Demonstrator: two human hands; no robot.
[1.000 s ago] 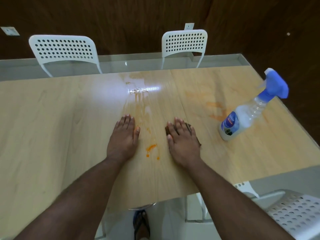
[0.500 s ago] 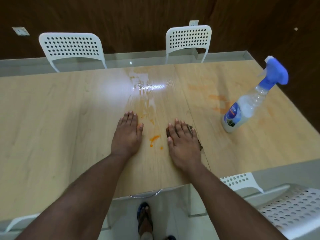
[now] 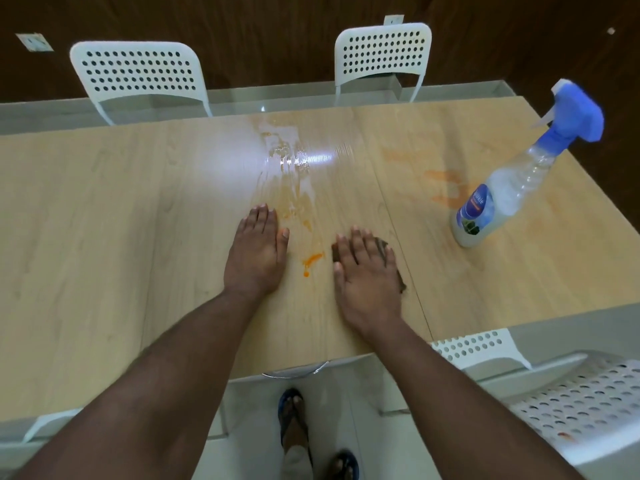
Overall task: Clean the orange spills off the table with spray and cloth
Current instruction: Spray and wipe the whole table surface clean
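Both hands lie flat with straight fingers on the tabletop (image 3: 104,209): the left hand (image 3: 256,254) bare, the right hand (image 3: 363,275) pressing a dark cloth (image 3: 382,245). An orange spill (image 3: 311,259) sits between them. The spray bottle (image 3: 502,188) stands far right.

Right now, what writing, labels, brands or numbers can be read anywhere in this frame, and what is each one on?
Spray bottle label: white brand lettering across a blue and red band, too blurred to read with confidence.
Lower part of the label: a dark picture, with no legible words.
Table, chairs and wall plates: no writing visible.
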